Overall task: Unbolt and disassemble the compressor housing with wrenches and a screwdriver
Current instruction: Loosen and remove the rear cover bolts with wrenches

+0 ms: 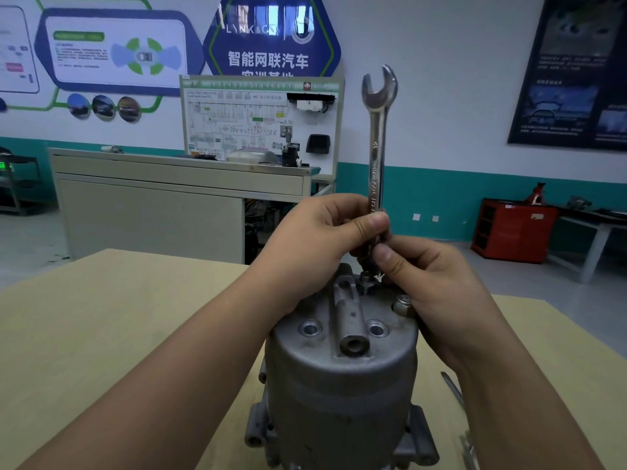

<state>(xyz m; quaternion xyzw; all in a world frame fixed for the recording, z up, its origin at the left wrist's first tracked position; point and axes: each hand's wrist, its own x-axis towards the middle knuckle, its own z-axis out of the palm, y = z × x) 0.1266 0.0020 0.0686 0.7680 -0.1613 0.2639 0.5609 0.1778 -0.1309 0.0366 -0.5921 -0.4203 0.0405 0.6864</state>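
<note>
Fingers (pixel 368 227) hide the lower end of the wrench (pixel 377 147), and the bottom edge cuts off the base of the compressor (pixel 339 385).

You work in dim, cool, even room light with a bluish cast. The grey cast-metal cylindrical compressor housing (pixel 339 385) carries soft highlights on its top and throws only faint shadow on the pale wooden table (pixel 101 334). Above it, the shiny steel open-ended wrench (pixel 378 130) glints. Behind it, the glossy blue hexagonal wall sign (pixel 271 39) shows bright reflections; straight lines bow toward the edges.
</note>
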